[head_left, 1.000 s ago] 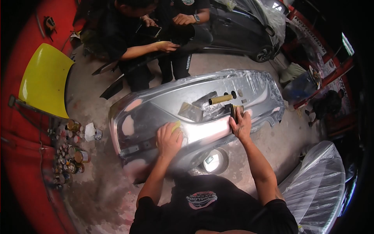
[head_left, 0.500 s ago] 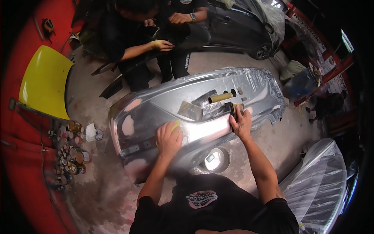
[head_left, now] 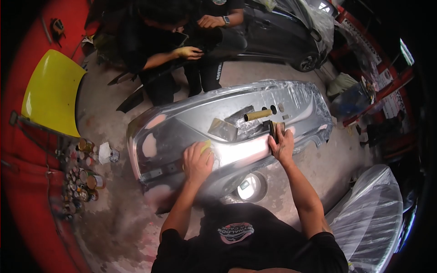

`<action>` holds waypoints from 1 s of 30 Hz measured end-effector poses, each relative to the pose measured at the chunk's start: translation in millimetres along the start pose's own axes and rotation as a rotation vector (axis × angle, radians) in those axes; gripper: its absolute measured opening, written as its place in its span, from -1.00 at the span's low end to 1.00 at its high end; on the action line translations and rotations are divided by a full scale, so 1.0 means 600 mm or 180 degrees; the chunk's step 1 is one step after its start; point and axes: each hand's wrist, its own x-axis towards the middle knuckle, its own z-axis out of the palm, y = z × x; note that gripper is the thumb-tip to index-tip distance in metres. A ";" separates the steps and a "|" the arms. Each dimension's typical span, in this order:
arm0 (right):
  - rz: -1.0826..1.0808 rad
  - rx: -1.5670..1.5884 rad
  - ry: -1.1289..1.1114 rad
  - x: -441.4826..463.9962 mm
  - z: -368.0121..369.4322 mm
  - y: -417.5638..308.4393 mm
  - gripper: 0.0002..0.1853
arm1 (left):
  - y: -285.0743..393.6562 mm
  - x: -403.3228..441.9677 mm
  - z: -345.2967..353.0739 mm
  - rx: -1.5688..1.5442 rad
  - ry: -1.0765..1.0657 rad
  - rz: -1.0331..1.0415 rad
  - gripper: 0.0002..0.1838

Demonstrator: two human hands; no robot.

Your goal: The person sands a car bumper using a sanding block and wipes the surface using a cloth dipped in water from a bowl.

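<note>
A grey car bumper with pink filler patches lies across the middle of the view. My left hand rests on its left part, fingers closed over a yellow pad that shows only at the fingertips. My right hand grips a dark sanding block at the bumper's right part. Just behind the block, a tan roll lies on the bumper beside dark sheets. A bright glare covers the surface between my hands.
A round bucket stands on the floor near my body. Paint cans crowd the left floor near a yellow panel. Two co-workers are across the bumper, beside a dark car. Plastic-wrapped bodywork is at right.
One co-worker's head has lowered and come forward, and that person's near hand has shifted slightly left. My hands look the same on the bumper.
</note>
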 end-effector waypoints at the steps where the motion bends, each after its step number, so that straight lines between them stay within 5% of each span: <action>1: -0.0006 -0.0001 -0.0002 0.000 0.001 0.001 -0.22 | 0.000 0.001 -0.001 -0.0006 -0.0007 0.0000 -0.75; 30: -0.0141 0.0041 0.0188 -0.002 0.009 0.005 -0.22 | -0.008 -0.009 0.006 -0.0031 -0.0001 -0.0007 -0.73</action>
